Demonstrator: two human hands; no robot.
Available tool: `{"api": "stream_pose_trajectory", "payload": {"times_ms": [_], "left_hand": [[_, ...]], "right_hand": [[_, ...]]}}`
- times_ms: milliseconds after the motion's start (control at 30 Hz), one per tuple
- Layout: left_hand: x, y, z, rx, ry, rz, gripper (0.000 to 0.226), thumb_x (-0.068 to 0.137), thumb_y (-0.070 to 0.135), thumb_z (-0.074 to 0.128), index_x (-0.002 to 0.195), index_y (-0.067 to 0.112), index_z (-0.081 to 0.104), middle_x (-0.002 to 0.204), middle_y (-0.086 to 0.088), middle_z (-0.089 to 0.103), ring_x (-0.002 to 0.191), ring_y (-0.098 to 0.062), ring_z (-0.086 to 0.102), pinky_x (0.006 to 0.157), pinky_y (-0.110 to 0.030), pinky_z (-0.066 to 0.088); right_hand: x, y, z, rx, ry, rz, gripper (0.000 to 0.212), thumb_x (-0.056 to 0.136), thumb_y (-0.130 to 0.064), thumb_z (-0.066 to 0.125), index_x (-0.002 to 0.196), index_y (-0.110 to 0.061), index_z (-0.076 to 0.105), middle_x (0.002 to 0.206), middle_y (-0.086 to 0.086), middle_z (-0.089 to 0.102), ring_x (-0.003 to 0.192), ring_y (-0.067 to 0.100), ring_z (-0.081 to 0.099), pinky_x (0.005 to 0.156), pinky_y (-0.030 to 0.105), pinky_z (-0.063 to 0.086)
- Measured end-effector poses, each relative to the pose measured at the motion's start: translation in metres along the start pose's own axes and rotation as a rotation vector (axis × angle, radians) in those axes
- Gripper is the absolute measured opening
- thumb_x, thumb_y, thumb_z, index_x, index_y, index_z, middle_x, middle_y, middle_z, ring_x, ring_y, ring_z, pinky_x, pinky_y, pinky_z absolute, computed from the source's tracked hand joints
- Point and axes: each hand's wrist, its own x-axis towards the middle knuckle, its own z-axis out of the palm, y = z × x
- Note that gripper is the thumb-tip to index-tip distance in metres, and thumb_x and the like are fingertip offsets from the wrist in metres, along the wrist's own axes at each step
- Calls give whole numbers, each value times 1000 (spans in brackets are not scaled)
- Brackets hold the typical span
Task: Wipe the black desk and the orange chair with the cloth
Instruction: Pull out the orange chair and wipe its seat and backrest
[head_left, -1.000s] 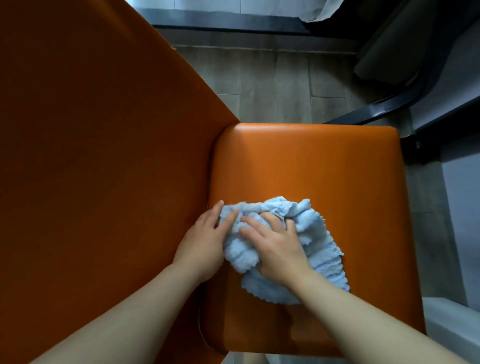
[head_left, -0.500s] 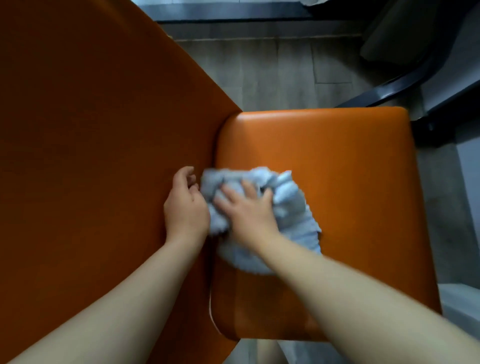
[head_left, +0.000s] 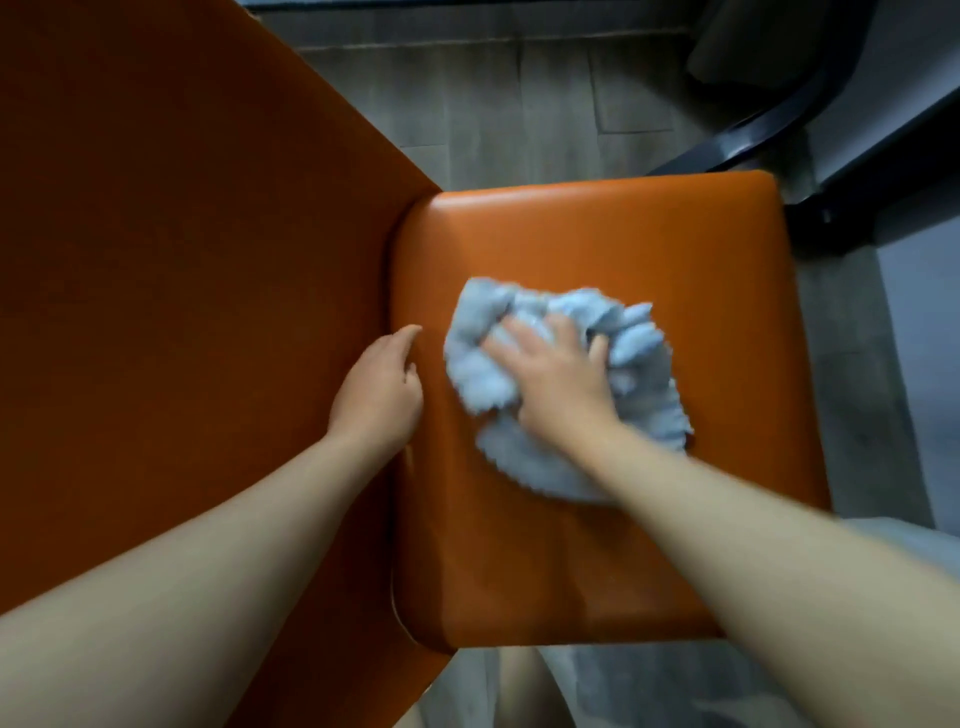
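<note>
Cloth (head_left: 563, 395) was pressed on chair seat (head_left: 649, 244) by spread right hand (head_left: 558, 382); left hand (head_left: 382, 387) loosely curled, nothing held. Overlapping strokes advised.

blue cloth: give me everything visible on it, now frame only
The cloth is pale blue, fluffy and ribbed, like microfibre, with a scalloped edge showing at its near side. It lies bunched and crumpled, not folded flat, on the orange chair seat, roughly mid-seat, apart from the backrest. The right hand lies on top of it, fingers spread and pressing into the folds, covering its middle. The left hand rests beside it near the seat's inner edge, not touching it. The image is slightly motion-blurred.
</note>
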Motion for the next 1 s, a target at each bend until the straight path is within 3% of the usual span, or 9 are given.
{"api": "stream_pose_trajectory", "payload": {"times_ms": [133, 233, 300, 367, 467, 700, 800, 900, 1000], "left_hand": [[-11, -7, 7, 20, -46, -6, 48, 98, 7, 37, 145, 14, 34, 149, -2, 36, 137, -18, 33, 110, -25, 24], [-14, -10, 10, -36, -24, -63, 49, 98, 8, 37, 146, 16, 31, 151, -3, 35, 138, -20, 33, 111, -28, 26], [-15, -10, 10, -125, 81, -108, 48, 98, 8, 38, 145, 16, 35, 147, -4, 40, 135, -22, 38, 109, -30, 29], [-17, -8, 10, -237, 190, -169, 45, 99, 10, 37, 143, 19, 38, 143, -2, 45, 132, -20, 41, 109, -33, 32], [-20, -8, 9, -454, 323, -229, 42, 100, 11, 35, 140, 23, 40, 130, 4, 50, 125, -14, 47, 106, -41, 41], [-5, -1, -18, -750, 505, -152, 43, 99, 2, 32, 140, 14, 36, 118, 2, 52, 110, -8, 53, 105, -40, 43], [-1, -2, -20, -735, 486, -140, 42, 98, 2, 33, 138, 14, 38, 117, 1, 52, 110, -9, 53, 105, -40, 42], [-9, -6, -18, -506, 349, -65, 43, 97, 2, 38, 138, 13, 41, 123, 1, 49, 115, -8, 48, 102, -24, 37], [-12, -11, -11, -277, 199, -23, 45, 94, -1, 42, 138, 10, 43, 138, -7, 48, 128, -19, 45, 107, -27, 32]], "right_hand": [[-86, -7, 22, 150, 34, -330, 34, 64, -31, 42, 84, -32, 69, 97, -13, 68, 86, 24, 60, 68, 39, 41], [-49, -1, -3, 317, 231, -192, 38, 63, -32, 42, 86, -25, 71, 87, -4, 70, 76, 27, 64, 64, 44, 51], [4, -1, -31, 287, 364, 50, 38, 72, -33, 50, 105, -26, 67, 107, -2, 67, 94, 30, 60, 79, 49, 47], [57, -2, -53, 234, 254, 170, 49, 81, -27, 54, 129, -33, 50, 136, -8, 47, 119, 31, 42, 95, 50, 34], [116, -14, -65, 133, 8, 74, 57, 88, -25, 50, 140, -37, 31, 151, -9, 23, 133, 31, 25, 100, 51, 28], [62, -60, -14, -131, -120, -297, 41, 93, -28, 44, 132, -41, 44, 149, -9, 31, 135, 34, 26, 94, 55, 32], [-6, -63, 6, -78, -98, -484, 28, 75, -36, 49, 91, -47, 69, 112, -16, 65, 102, 28, 60, 71, 46, 49], [-54, -50, 23, -64, -216, -702, 19, 64, -42, 61, 81, -43, 69, 97, -21, 64, 92, 20, 54, 72, 38, 41], [-65, -27, 11, 82, -172, -735, 24, 49, -38, 62, 71, -34, 69, 79, -17, 65, 78, 18, 58, 61, 32, 41]]}}
